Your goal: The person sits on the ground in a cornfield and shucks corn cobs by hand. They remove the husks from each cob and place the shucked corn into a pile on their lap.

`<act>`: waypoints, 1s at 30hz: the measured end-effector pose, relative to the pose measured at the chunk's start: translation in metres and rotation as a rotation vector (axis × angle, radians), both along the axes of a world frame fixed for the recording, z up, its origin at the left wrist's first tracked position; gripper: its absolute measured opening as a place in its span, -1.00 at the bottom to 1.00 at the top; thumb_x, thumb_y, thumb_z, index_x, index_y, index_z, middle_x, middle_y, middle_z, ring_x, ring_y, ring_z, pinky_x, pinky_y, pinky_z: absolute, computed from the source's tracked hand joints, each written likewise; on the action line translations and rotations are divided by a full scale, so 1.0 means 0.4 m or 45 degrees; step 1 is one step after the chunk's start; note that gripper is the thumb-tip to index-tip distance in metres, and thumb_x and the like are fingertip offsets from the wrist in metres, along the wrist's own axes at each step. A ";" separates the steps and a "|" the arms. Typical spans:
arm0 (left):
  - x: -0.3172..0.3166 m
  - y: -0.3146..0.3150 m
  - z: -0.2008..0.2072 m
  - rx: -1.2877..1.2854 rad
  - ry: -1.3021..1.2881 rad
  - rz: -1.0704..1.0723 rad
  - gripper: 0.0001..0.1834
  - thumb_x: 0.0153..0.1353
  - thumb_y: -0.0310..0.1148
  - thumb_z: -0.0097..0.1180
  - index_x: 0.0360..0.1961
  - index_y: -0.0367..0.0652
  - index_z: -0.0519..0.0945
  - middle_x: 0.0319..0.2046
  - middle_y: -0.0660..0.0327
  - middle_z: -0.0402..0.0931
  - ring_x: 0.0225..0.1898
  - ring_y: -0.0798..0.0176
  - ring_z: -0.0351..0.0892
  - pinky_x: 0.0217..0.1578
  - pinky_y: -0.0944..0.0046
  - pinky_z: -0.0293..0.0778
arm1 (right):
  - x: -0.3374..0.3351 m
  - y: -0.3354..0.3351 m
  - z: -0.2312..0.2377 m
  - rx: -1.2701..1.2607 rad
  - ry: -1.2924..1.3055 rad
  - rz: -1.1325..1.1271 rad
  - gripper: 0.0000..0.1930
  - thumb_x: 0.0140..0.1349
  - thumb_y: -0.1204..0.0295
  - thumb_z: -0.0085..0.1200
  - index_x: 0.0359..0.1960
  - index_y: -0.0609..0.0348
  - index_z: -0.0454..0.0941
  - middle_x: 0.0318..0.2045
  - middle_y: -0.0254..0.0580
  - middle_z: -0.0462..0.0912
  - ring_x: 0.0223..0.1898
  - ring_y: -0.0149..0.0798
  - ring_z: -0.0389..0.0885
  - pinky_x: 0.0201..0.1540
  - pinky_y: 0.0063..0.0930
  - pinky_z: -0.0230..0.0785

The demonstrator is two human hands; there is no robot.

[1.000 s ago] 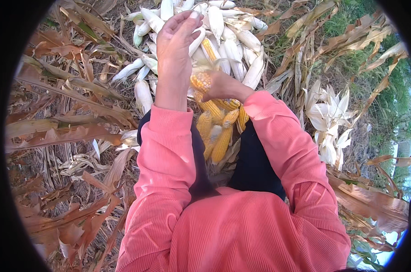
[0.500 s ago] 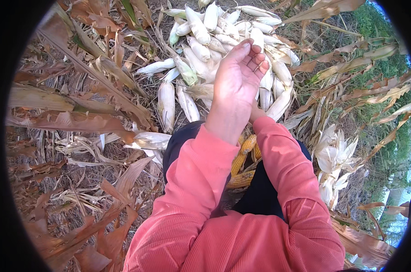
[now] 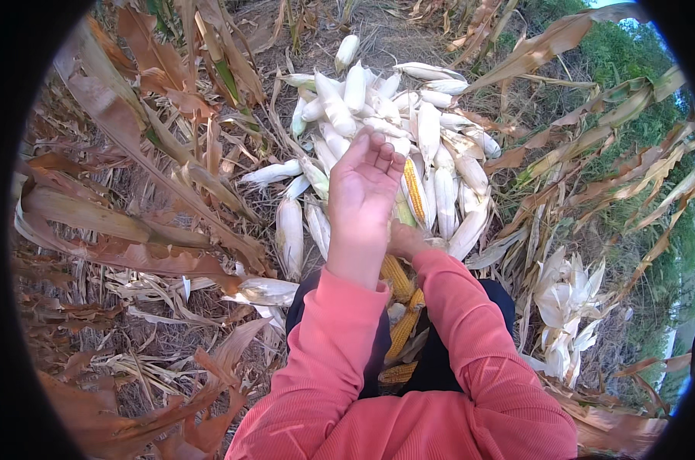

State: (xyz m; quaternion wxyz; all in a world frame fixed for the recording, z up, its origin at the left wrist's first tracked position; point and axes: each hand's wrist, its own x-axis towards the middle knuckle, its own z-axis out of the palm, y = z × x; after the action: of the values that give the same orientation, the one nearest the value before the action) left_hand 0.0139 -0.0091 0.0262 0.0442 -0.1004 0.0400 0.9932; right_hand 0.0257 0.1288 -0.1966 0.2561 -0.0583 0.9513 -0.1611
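My left hand [image 3: 363, 188] is lifted over a pile of corn ears in pale husks [image 3: 393, 123]. Its fingers are stretched out and nothing shows in it. My right hand [image 3: 407, 241] is low behind the left forearm and mostly hidden, at the near edge of the pile. A half-husked yellow cob [image 3: 415, 192] lies just above that hand; whether the hand grips it is not visible. Several bare yellow cobs [image 3: 397, 277] lie between my legs. Both arms wear pink long sleeves.
Dry brown corn stalks and leaves [image 3: 133, 222] cover the ground on the left and at the front. A heap of stripped white husks [image 3: 566, 299] lies to the right. Green grass [image 3: 631, 69] grows at the far right.
The view has tilted so more of the pile shows. My left hand has stayed raised over the pile with its fingers spread wider, and my right hand has dropped behind the left forearm.
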 end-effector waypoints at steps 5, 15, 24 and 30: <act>-0.036 -0.019 -0.005 -0.134 -0.030 0.140 -0.85 0.19 -0.43 0.09 -0.21 -0.16 0.53 -0.43 0.26 0.52 -0.37 0.30 0.48 -0.24 0.23 0.44 | -0.035 -0.013 0.004 -0.572 0.094 -0.136 -0.48 -0.13 0.22 0.22 -0.21 0.44 0.46 -0.26 0.25 0.60 -0.17 0.06 0.60 -0.07 -0.26 0.39; -0.016 -0.035 0.005 -0.702 -0.147 0.526 -0.68 0.19 -0.38 0.12 -0.03 -0.19 0.44 -0.22 0.27 0.49 -0.18 0.34 0.42 -0.07 0.22 0.36 | 0.082 0.050 0.460 -1.658 -0.306 -0.776 -0.70 -0.02 0.37 0.17 -0.27 0.29 0.47 -0.56 -0.31 0.48 -0.62 -0.47 0.36 -0.58 -0.57 0.18; -0.026 -0.015 -0.001 -0.801 0.104 0.150 -0.37 0.25 0.02 0.04 0.18 -0.22 0.32 0.09 0.13 0.38 0.10 0.17 0.36 0.12 0.08 0.28 | 0.222 0.103 0.521 -2.011 -0.446 -0.595 -0.57 0.02 0.41 0.14 -0.05 0.28 0.39 -0.59 -0.36 0.42 -0.69 -0.51 0.28 -0.62 -0.61 0.14; 0.013 0.005 0.079 -0.666 0.089 0.168 -0.59 0.36 -0.20 -0.09 0.10 -0.25 0.39 0.00 0.11 0.47 0.00 0.20 0.47 0.06 0.17 0.40 | 0.207 0.079 0.473 -1.552 0.015 -0.339 -0.13 -0.10 0.23 0.38 0.22 0.36 0.20 0.09 -0.02 0.43 0.13 -0.25 0.38 0.21 -0.44 0.15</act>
State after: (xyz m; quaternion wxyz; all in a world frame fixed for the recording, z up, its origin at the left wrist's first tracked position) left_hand 0.0191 -0.0069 0.0579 -0.0494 -0.0763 0.2900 0.9527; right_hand 0.1084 0.1605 -0.0072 0.1492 -0.0757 0.6887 -0.7055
